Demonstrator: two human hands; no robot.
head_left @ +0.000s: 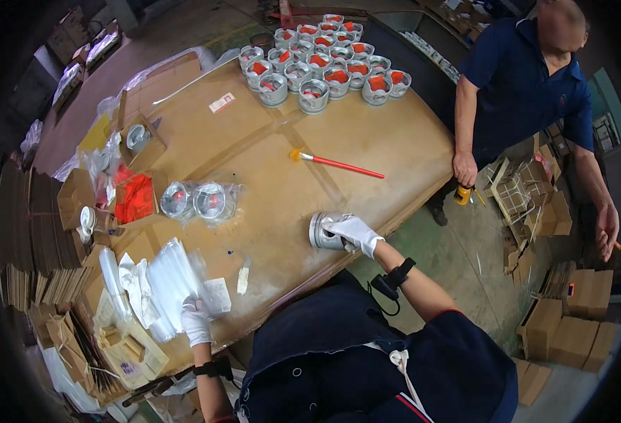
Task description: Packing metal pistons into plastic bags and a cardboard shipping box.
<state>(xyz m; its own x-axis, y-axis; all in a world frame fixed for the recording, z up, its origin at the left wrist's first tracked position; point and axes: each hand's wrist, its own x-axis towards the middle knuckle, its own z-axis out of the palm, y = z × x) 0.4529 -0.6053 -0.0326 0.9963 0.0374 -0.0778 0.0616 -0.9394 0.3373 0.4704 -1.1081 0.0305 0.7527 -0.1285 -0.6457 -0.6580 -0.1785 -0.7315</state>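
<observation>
My right hand (354,233), in a white glove, grips a shiny metal piston (322,230) lying on its side near the front edge of the brown table (268,162). My left hand (196,321), also gloved, rests on a stack of clear plastic bags (166,282) at the table's left front corner. Two bagged pistons (198,201) lie in the middle left of the table. A brush with a red handle (335,164) lies farther back, beyond the held piston.
Several metal pistons with red inserts (324,60) stand grouped at the far end. Open cardboard boxes (138,141) and a red bag (134,197) sit at the left. Another person in a blue shirt (522,77) stands at the right with a hand (465,169) on the table edge. Cartons (571,331) lie on the floor.
</observation>
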